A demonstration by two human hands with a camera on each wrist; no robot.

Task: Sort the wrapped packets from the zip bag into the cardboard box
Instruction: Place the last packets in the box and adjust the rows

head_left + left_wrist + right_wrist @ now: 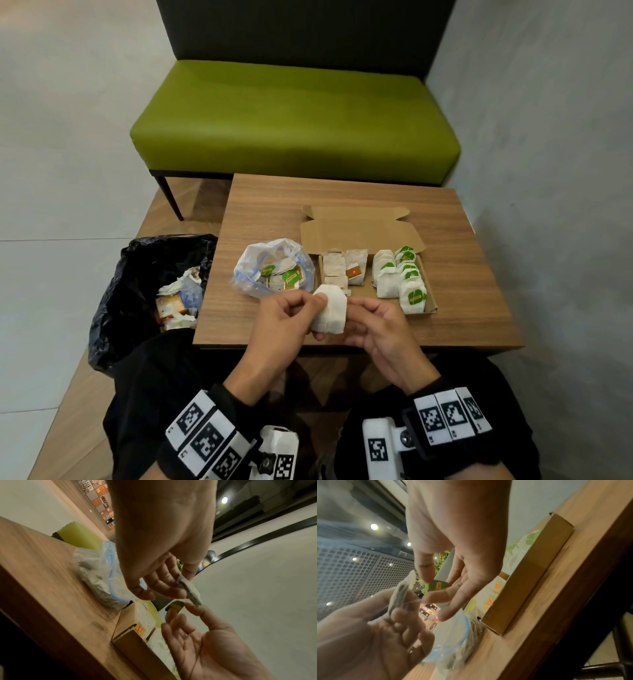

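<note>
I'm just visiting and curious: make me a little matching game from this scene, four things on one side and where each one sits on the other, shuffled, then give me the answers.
Things:
1. zip bag
2. cardboard box
3. black rubbish bag
4. white packet

Places:
A. on the floor, left of the table
B. held between the left hand and right hand
C. on the table, its lid open, with rows of packets inside
D. on the table, just left of the box

Pairs: 1-D, 2-C, 3-A, 4-B
</note>
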